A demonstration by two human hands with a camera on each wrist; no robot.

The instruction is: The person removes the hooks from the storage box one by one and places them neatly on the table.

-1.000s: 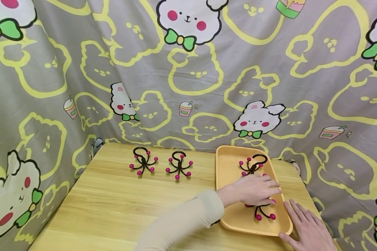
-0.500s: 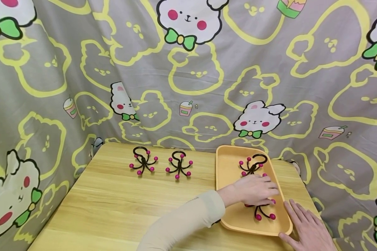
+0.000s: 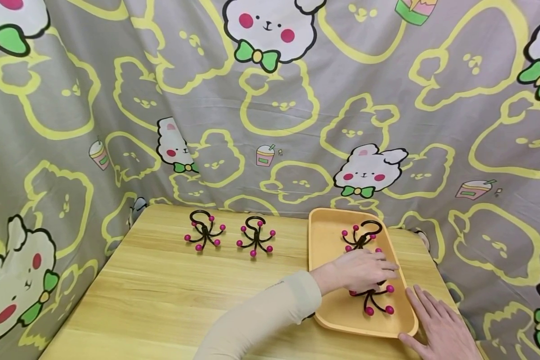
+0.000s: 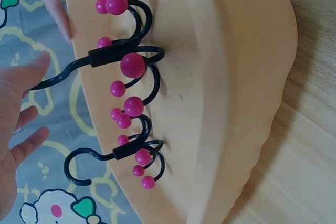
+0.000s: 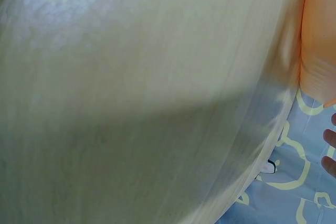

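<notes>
My left hand (image 3: 357, 271) is over the orange tray (image 3: 328, 235), its fingers spread at the hook end of a black multi-prong hook (image 4: 110, 54) with pink ball tips. In the left wrist view the thumb (image 4: 37, 69) overlaps the curved hook end, which is partly hidden there, and two fingers stand apart from it. A similar hook (image 4: 128, 149) sits in the tray's far part. My right hand (image 3: 445, 330) rests along the tray's right side, fingers straight, thumb at the near right corner. The right wrist view catches only fingertips at its edge.
Two more of these pink-tipped black hooks, the left one (image 3: 204, 232) and its neighbour (image 3: 256, 237), stand at the back of the wooden table (image 3: 171, 290). A patterned curtain (image 3: 288, 110) hangs right behind the table's back edge.
My left hand has shifted slightly back to the left, and more of the near hook shows beneath its fingers. The right hand and the tray have stayed put.
</notes>
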